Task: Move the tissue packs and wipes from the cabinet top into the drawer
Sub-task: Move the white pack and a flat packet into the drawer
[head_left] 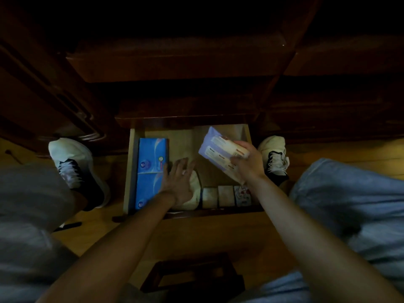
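The wooden drawer [131, 171] stands pulled out below the dark cabinet. A long blue tissue pack [150, 171] lies along its left wall. My left hand [179, 182] is spread flat with straight fingers over a pale yellow soft pack [194, 193] in the drawer's middle. My right hand [247, 162] grips a lilac and cream pack of wipes [218, 147], held tilted above the drawer's right half. Three small packs [226, 196] stand in a row along the drawer's front wall.
My two feet in white shoes [72, 158] [275, 158] stand on the wooden floor either side of the drawer. The dark cabinet [175, 62] overhangs the drawer's back. A dark wooden frame [192, 276] lies on the floor below. Blue bedding [354, 211] is at right.
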`<act>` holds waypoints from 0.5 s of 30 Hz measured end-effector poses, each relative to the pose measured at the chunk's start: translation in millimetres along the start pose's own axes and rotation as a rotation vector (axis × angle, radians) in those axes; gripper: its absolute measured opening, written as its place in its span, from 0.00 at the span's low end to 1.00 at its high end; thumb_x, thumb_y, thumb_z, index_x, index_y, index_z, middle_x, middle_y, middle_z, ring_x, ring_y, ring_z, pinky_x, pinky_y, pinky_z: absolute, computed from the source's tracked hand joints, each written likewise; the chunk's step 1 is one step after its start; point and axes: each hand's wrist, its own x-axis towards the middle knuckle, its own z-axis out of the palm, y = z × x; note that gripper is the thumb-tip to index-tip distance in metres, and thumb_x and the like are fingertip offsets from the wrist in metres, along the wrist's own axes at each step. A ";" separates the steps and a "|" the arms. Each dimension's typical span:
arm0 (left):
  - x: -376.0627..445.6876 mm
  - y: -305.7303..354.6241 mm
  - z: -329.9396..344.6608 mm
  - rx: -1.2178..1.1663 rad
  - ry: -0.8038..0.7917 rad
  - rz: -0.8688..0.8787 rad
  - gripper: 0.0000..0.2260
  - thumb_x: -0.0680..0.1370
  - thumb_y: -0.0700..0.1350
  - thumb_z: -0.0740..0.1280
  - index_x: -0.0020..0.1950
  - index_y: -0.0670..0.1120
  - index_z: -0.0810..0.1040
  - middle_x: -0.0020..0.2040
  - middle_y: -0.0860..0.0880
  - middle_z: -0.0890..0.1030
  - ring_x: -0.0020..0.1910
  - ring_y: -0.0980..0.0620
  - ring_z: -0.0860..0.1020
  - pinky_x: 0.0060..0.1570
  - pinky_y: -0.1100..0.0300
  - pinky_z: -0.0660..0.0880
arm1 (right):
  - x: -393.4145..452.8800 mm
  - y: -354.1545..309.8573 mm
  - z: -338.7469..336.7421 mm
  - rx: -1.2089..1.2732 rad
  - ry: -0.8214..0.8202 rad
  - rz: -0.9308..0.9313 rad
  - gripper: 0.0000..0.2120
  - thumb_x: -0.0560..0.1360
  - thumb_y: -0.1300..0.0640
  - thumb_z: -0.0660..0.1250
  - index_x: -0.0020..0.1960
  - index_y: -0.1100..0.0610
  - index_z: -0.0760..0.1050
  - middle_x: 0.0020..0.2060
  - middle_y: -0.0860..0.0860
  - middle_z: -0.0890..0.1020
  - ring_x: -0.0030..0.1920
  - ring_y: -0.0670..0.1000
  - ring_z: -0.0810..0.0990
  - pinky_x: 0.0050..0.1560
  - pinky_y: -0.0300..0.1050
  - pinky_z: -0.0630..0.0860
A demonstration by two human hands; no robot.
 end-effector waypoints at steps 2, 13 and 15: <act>4.2 3.3 -1.0 -0.016 0.045 0.024 0.39 0.75 0.60 0.59 0.82 0.52 0.48 0.81 0.45 0.50 0.79 0.43 0.47 0.74 0.38 0.40 | 23.5 -4.3 1.1 -0.226 -0.070 -0.091 0.21 0.75 0.66 0.69 0.64 0.49 0.77 0.57 0.49 0.80 0.60 0.53 0.79 0.58 0.51 0.78; 3.2 -12.9 22.7 0.007 0.020 -0.001 0.37 0.74 0.57 0.69 0.79 0.49 0.57 0.76 0.46 0.64 0.75 0.45 0.61 0.77 0.42 0.44 | 90.2 24.4 24.2 -0.717 -0.424 -0.148 0.13 0.77 0.60 0.64 0.56 0.43 0.73 0.53 0.48 0.80 0.55 0.53 0.79 0.50 0.48 0.76; 5.4 -12.4 20.6 -0.005 0.023 -0.007 0.37 0.73 0.57 0.70 0.78 0.49 0.59 0.75 0.46 0.65 0.74 0.44 0.62 0.76 0.41 0.45 | 93.3 26.6 24.7 -0.703 -0.383 -0.171 0.12 0.78 0.60 0.65 0.55 0.44 0.73 0.52 0.48 0.80 0.53 0.53 0.79 0.51 0.51 0.79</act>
